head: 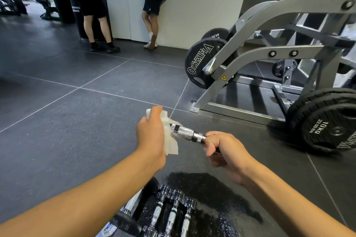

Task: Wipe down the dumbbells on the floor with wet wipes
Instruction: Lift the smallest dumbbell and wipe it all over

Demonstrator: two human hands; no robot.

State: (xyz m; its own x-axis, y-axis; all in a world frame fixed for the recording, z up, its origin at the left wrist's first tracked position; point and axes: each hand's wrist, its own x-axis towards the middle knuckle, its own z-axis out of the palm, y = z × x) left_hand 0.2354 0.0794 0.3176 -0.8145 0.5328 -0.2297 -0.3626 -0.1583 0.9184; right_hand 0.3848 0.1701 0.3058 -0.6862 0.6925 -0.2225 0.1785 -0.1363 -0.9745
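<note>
1. The left grip (152, 132) is held up over the floor (67, 121), with the forearm coming in from the lower left. Its fingers are closed round a wet wipe (171, 147), which is wrapped on one end of a dumbbell (185, 132).
2. The right grip (228, 152) comes in from the lower right, and its fingers are curled round the other end of the same dumbbell. The bar hangs in the air between the two grips, slightly tilted.
3. Only the rough metal handle shows between them; both ends are hidden inside the grips.
4. Below the grips, three dumbbells (173, 211) lie side by side on the floor, next to a dark wet patch (212, 188).
5. Left of the left grip and beyond it, the floor is open dark tiles.
6. Right of the right grip, a grey machine (269, 59) stands near, with black weight plates (327, 125) on it.
7. Far beyond the grips, two people (94, 5) stand.
8. Under the left forearm, at the lower edge, there is a pack (107, 229) with blue print; I cannot tell what is in it.
</note>
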